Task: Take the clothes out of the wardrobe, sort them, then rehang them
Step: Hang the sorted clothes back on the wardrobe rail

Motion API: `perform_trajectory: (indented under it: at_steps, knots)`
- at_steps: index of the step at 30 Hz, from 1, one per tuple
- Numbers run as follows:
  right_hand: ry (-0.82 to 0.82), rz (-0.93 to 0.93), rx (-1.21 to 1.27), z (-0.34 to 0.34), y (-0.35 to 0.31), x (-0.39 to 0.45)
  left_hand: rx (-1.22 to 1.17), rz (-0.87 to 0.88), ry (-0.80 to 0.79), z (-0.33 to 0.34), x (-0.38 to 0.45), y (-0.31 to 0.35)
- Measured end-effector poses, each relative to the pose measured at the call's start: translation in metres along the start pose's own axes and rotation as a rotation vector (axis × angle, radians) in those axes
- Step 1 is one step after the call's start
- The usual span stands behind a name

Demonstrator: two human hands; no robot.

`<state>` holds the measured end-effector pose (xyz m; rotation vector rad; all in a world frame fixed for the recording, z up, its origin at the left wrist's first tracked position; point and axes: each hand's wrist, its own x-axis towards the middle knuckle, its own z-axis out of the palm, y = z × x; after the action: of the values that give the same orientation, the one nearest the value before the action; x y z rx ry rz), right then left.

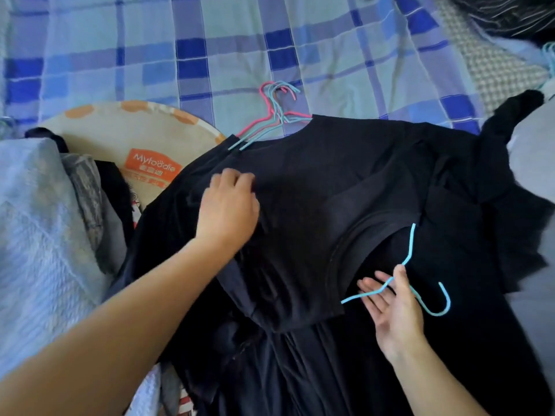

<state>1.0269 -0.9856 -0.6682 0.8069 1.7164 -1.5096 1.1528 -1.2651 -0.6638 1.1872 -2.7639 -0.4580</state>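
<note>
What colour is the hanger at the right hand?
Light blue; the hanger at the right hand shows best in the head view.

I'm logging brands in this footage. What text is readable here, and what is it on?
"Myfoodie": white letters on the orange label of the round beige board.
Smaller characters beneath it: too blurred to read.
Nothing else shows readable text.
</note>
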Motion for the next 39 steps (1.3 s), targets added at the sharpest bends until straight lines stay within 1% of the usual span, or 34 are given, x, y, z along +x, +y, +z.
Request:
perform_trajectory:
  at_steps: [1,2,4,6,8,10,12,13,14,15,17,18,20,21,23,24,26,28,29,30,31,32,33,34,36,37,39]
  knots:
    - [-0.013,0.008,0.010,-0.002,0.000,0.002,0.102,-0.060,-0.027,0.002,0.027,-0.014]
    - [-0.033,0.015,0.019,-0.005,0.000,0.003,0.176,-0.084,-0.086,0.003,0.048,-0.026]
    - [-0.063,0.017,0.023,-0.008,0.001,0.005,0.286,-0.034,-0.206,0.007,0.074,-0.041]
    - [-0.067,0.010,0.018,-0.007,0.000,0.005,0.333,0.039,-0.271,0.009,0.088,-0.046]
    - [-0.068,0.000,0.023,-0.007,0.001,0.006,0.274,0.006,-0.311,0.004,0.099,-0.044]
    - [-0.077,0.002,0.035,-0.008,0.000,0.005,0.128,-0.120,-0.340,-0.006,0.103,-0.038]
    - [-0.080,0.016,0.048,-0.008,-0.002,0.002,-0.074,-0.233,-0.263,-0.022,0.092,-0.028]
    - [-0.082,0.030,0.065,-0.008,-0.004,0.000,-0.189,-0.250,-0.211,-0.035,0.080,-0.019]
    - [-0.084,0.046,0.086,-0.007,-0.006,-0.002,-0.306,-0.221,-0.173,-0.047,0.062,-0.010]
    - [-0.092,0.059,0.125,-0.006,-0.009,-0.005,-0.402,-0.155,-0.169,-0.058,0.038,0.002]
    - [-0.129,0.061,0.234,-0.003,-0.020,-0.019,-0.498,-0.006,-0.247,-0.068,-0.019,0.028]
    - [-0.163,0.053,0.284,-0.003,-0.026,-0.031,-0.504,0.048,-0.301,-0.064,-0.050,0.042]
    - [-0.296,0.021,0.353,0.000,-0.039,-0.059,-0.432,0.157,-0.349,-0.043,-0.102,0.066]
    - [-0.357,0.003,0.374,0.000,-0.044,-0.072,-0.381,0.201,-0.367,-0.028,-0.122,0.078]
    - [-0.419,-0.018,0.358,0.002,-0.046,-0.082,-0.320,0.245,-0.421,-0.006,-0.145,0.095]
    - [-0.396,-0.018,0.337,0.004,-0.047,-0.079,-0.306,0.274,-0.443,-0.001,-0.148,0.100]
    - [-0.221,0.006,0.319,0.007,-0.042,-0.061,-0.276,0.343,-0.530,-0.001,-0.143,0.106]
    - [-0.075,0.011,0.266,0.013,-0.034,-0.038,-0.356,0.350,-0.592,-0.007,-0.130,0.100]
    - [-0.037,0.019,0.235,0.015,-0.029,-0.027,-0.414,0.322,-0.560,-0.012,-0.121,0.094]
    - [-0.016,0.036,0.214,0.016,-0.023,-0.016,-0.459,0.269,-0.462,-0.015,-0.110,0.085]
    - [-0.015,0.064,0.203,0.018,-0.017,-0.007,-0.454,0.212,-0.323,-0.015,-0.094,0.071]
    - [-0.013,0.085,0.193,0.018,-0.013,0.000,-0.404,0.159,-0.188,-0.013,-0.075,0.054]
    - [-0.013,0.096,0.182,0.019,-0.009,0.006,-0.317,0.101,-0.097,-0.012,-0.052,0.035]
    - [-0.018,0.099,0.173,0.019,-0.009,0.009,-0.212,0.046,-0.044,-0.010,-0.026,0.017]
    - [-0.037,0.097,0.159,0.019,-0.008,0.010,0.005,-0.016,-0.009,-0.010,0.025,-0.018]
    - [-0.043,0.095,0.151,0.019,-0.007,0.011,0.101,-0.026,-0.017,-0.010,0.045,-0.032]
    - [-0.057,0.094,0.142,0.017,-0.006,0.011,0.229,-0.029,-0.115,-0.007,0.074,-0.051]
